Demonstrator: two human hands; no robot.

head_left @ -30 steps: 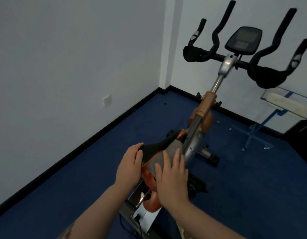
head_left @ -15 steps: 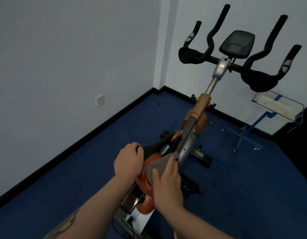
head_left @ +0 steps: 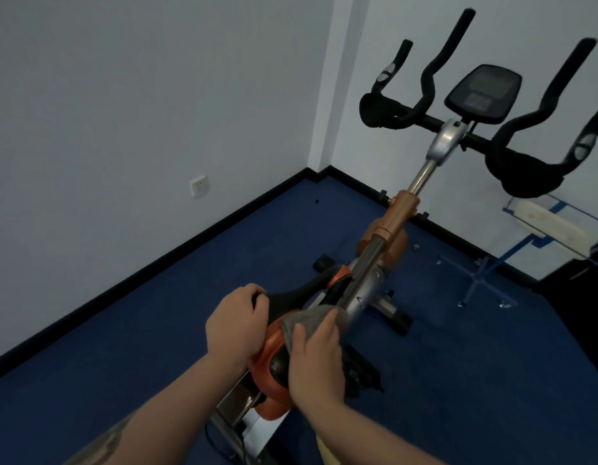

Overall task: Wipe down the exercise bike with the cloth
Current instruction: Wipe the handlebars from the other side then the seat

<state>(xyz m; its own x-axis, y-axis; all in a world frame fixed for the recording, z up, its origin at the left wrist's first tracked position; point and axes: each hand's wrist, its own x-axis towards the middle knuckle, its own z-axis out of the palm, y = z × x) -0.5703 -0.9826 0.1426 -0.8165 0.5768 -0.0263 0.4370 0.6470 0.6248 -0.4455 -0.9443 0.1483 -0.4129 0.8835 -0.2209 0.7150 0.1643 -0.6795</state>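
Note:
The exercise bike (head_left: 400, 216) stands in front of me, orange and silver, with black handlebars (head_left: 522, 129) and a console (head_left: 483, 92) at the top. Its black seat (head_left: 290, 295) is just below me. My left hand (head_left: 235, 322) grips the rear edge of the seat, fingers curled over it. My right hand (head_left: 316, 357) holds a grey cloth (head_left: 307, 322) against the orange frame, beside the silver post (head_left: 363, 293). Part of the cloth is hidden under my fingers.
White walls meet in a corner ahead, with a socket (head_left: 199, 186) low on the left wall. The floor is blue carpet (head_left: 123, 347). A blue stand with a clear tray (head_left: 556, 226) sits at the right, beside a dark object at the frame edge.
My right hand has slid the cloth back toward me along the frame, away from the silver post. My left hand has curled tighter over the seat's edge.

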